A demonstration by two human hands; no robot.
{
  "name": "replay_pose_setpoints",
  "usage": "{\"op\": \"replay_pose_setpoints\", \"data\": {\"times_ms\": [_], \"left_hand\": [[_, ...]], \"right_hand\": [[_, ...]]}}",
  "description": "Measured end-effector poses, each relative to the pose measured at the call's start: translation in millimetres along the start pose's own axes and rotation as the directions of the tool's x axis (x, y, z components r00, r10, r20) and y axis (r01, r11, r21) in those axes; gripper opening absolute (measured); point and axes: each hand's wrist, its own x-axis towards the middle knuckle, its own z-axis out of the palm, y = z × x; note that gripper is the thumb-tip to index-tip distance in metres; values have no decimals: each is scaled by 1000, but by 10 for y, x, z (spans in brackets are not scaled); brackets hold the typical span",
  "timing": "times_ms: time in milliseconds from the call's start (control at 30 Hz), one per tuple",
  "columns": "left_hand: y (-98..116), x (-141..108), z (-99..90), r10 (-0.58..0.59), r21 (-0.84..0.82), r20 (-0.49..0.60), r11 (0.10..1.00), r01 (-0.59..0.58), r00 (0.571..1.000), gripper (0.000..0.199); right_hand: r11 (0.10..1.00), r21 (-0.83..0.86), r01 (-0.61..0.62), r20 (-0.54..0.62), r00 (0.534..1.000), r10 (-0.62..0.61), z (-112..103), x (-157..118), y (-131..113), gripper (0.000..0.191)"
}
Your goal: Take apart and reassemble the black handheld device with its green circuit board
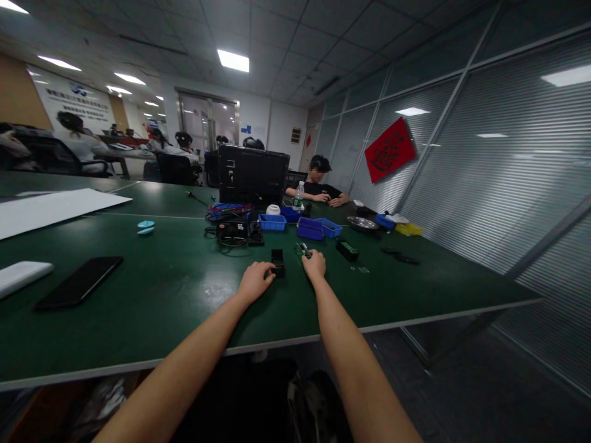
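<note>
Head feed, both hands in frame over the green worktop (184,320). My left hand (256,282) is half curled, thumb and fingertips against the near left side of a small black box (277,257). I can't tell whether it actually grips or just steadies it. Box sits on the worktop, top side open toward me.

My right hand (315,264) is closed, fingers around the near end of a green circuit board (300,248); far end sticks out to the left of the fingers. Fingertips partly hidden. I can't tell whether the board touches the worktop. Board is just right of the box, with a gap between.

Right of the right hand: a black case (345,250) with green on top, apart from the hand. Near it, a small clear piece (364,270). Farther right, a dark flat piece (407,260).

Far side of the worktop: blue tray (272,223) with a white ball (273,210) just behind, clear bottle (298,197), black monitor (253,175), metal dish (363,223). Black power unit (232,230) is left of the tray. Far left of my hands: black phone (80,283), light-blue item (146,227). One person (330,192) sits at the far side.
</note>
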Motion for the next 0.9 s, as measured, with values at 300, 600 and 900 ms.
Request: {"op": "replay_pose_setpoints", "data": {"times_ms": [300, 600, 900], "left_hand": [[84, -21, -78, -29, 42, -17, 999, 30, 999, 15], [116, -57, -64, 26, -166, 45, 986, -18, 999, 47], [152, -80, -100, 165, -142, 215, 980, -136, 963, 43]], "right_hand": [[994, 89, -62, 66, 996, 57, 26, 51, -10, 38], [1000, -13, -20, -20, 1000, 20, 27, 24, 6, 54], [999, -17, 31, -40, 999, -32, 39, -24, -37, 64]]}}
